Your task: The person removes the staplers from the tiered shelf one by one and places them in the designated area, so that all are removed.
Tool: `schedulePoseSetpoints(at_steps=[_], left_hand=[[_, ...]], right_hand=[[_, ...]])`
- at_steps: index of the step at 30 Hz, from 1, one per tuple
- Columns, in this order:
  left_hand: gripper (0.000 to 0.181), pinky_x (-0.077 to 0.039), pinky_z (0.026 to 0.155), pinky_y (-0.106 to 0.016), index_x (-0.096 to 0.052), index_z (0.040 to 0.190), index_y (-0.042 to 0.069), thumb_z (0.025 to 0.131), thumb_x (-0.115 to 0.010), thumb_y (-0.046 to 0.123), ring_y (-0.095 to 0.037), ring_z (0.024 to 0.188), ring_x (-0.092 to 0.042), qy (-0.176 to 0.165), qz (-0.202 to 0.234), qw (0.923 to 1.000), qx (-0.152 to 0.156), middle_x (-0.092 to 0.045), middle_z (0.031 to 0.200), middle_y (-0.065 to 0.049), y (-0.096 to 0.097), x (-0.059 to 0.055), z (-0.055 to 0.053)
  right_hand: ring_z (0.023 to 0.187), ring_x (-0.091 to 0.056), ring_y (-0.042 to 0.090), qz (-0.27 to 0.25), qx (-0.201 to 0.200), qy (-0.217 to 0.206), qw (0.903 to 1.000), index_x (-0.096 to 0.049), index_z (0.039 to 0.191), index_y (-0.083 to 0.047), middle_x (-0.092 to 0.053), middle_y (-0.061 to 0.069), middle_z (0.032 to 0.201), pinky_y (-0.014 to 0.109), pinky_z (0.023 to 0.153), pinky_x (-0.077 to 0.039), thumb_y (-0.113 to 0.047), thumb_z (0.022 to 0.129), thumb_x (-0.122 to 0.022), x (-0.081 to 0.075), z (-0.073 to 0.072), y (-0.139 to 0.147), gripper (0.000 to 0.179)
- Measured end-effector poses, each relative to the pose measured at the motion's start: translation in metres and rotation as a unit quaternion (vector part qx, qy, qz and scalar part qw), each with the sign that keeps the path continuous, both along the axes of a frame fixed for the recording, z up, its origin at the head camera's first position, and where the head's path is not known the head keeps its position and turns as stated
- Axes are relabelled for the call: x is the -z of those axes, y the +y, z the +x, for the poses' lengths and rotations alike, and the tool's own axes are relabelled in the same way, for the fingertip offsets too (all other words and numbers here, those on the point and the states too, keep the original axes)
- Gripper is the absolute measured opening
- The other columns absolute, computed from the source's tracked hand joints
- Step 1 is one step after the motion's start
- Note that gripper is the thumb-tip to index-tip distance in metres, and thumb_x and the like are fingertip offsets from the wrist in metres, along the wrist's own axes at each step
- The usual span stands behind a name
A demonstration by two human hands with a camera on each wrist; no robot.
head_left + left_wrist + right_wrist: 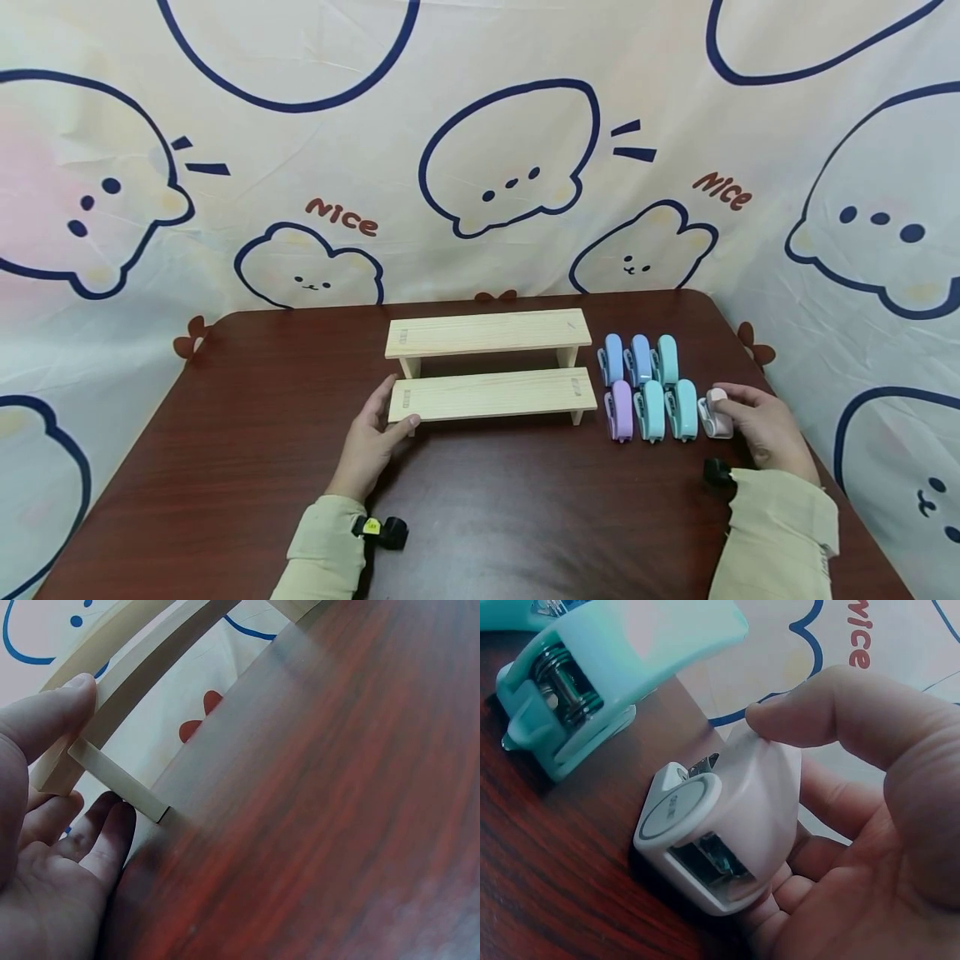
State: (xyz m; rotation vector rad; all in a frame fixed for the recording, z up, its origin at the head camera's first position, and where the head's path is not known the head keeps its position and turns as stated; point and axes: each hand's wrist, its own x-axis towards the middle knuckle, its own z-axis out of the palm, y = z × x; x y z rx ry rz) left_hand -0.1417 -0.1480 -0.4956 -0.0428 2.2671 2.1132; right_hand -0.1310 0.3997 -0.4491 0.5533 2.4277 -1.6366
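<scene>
On the table stands a pale wooden two-step rack (pixel 491 395), its back step higher than the front one. My left hand (pixel 369 446) grips the left end of the front step, thumb on top and fingers below; a short wooden leg (pixel 120 780) shows beside those fingers. At the far right of the row, my right hand (pixel 768 425) holds a pale pinkish-white hole punch (pixel 739 817) between thumb and fingers. Close to its left is a teal hole punch (pixel 622 660) with a coiled spring showing. Part of the right fingers is hidden behind the pale punch.
More hole punches stand in two rows right of the rack: blue ones (pixel 612 358), a purple one (pixel 620 411) and teal ones (pixel 665 360). The dark wood table (pixel 225 467) has a patterned cloth (pixel 510 267) behind it and along both sides.
</scene>
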Motion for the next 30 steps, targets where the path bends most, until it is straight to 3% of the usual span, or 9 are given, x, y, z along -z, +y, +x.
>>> schedulePoseSetpoints(at_steps=[8, 12, 17, 19, 22, 25, 28, 30], left_hand=[[0.083, -0.056, 0.080, -0.024, -0.031, 0.159, 0.018, 0.090, -0.076, 0.006, -0.024, 0.121, -0.051, -0.004, 0.006, 1.0000, -0.003, -0.040, 0.155, -0.009, 0.002, 0.001, -0.001], [0.083, -0.055, 0.080, -0.023, -0.031, 0.159, 0.016, 0.089, -0.076, 0.006, -0.025, 0.123, -0.051, 0.002, 0.016, 0.9999, -0.004, -0.040, 0.155, -0.011, 0.005, 0.000, -0.003], [0.080, -0.051, 0.091, -0.021, -0.029, 0.159, 0.010, 0.092, -0.073, 0.007, -0.024, 0.138, -0.041, 0.009, 0.020, 0.9997, -0.012, -0.035, 0.160, -0.010, 0.005, 0.000, -0.001], [0.077, -0.044, 0.104, -0.025, -0.029, 0.158, 0.009, 0.094, -0.071, 0.008, -0.023, 0.144, -0.033, 0.010, 0.011, 0.9996, -0.023, -0.032, 0.161, -0.008, 0.005, 0.000, 0.001], [0.073, -0.029, 0.118, -0.036, -0.029, 0.158, 0.007, 0.096, -0.069, 0.011, -0.024, 0.148, -0.027, 0.010, -0.006, 0.9994, -0.033, -0.031, 0.162, -0.010, 0.004, 0.000, 0.005], [0.073, -0.019, 0.121, -0.045, -0.027, 0.158, 0.007, 0.097, -0.068, 0.013, -0.025, 0.150, -0.023, 0.015, -0.014, 0.9995, -0.023, -0.029, 0.162, -0.011, 0.005, -0.001, 0.008], [0.076, -0.021, 0.120, -0.049, -0.027, 0.158, 0.008, 0.097, -0.069, 0.017, -0.027, 0.149, -0.024, 0.021, -0.036, 0.9991, -0.009, -0.029, 0.162, -0.012, 0.004, -0.001, 0.011], [0.077, -0.028, 0.117, -0.050, -0.027, 0.158, 0.008, 0.096, -0.071, 0.019, -0.030, 0.147, -0.029, 0.027, -0.061, 0.9978, 0.001, -0.031, 0.160, -0.014, 0.002, -0.002, 0.013]], right_hand=[[0.095, -0.054, 0.013, 0.008, -0.012, 0.003, 0.9999, -0.042, 0.147, 0.003, -0.057, 0.006, 0.118, 0.025, 0.076, -0.055, -0.036, 0.101, -0.061, 0.000, 0.001, 0.002, 0.064], [0.096, -0.055, 0.015, 0.009, -0.022, 0.001, 0.9997, -0.039, 0.150, 0.003, -0.057, 0.007, 0.120, 0.026, 0.077, -0.055, -0.038, 0.100, -0.063, 0.000, 0.000, 0.006, 0.069], [0.099, -0.051, 0.012, -0.016, -0.015, 0.010, 0.9997, -0.036, 0.151, 0.003, -0.050, 0.008, 0.128, 0.020, 0.078, -0.053, -0.039, 0.100, -0.062, 0.008, 0.001, 0.007, 0.071], [0.099, -0.050, 0.009, -0.031, 0.009, 0.026, 0.9991, -0.036, 0.151, 0.002, -0.050, 0.001, 0.125, 0.017, 0.078, -0.051, -0.041, 0.101, -0.059, 0.009, 0.001, 0.004, 0.070], [0.099, -0.049, 0.009, -0.062, 0.077, 0.061, 0.9933, -0.041, 0.150, -0.003, -0.050, -0.009, 0.117, 0.016, 0.078, -0.048, -0.044, 0.101, -0.058, 0.007, -0.001, -0.004, 0.066], [0.106, -0.048, 0.014, -0.065, 0.146, 0.079, 0.9840, -0.048, 0.147, -0.010, -0.053, -0.004, 0.123, 0.022, 0.087, -0.047, -0.045, 0.099, -0.061, -0.001, -0.003, -0.016, 0.061], [0.116, -0.047, 0.017, -0.048, 0.190, 0.086, 0.9768, -0.051, 0.147, -0.015, -0.049, 0.006, 0.142, 0.033, 0.101, -0.043, -0.045, 0.098, -0.062, -0.010, -0.003, -0.029, 0.059], [0.123, -0.045, 0.019, -0.026, 0.195, 0.095, 0.9759, -0.050, 0.148, -0.017, -0.043, 0.008, 0.151, 0.039, 0.109, -0.039, -0.045, 0.098, -0.061, -0.014, -0.001, -0.036, 0.058]])
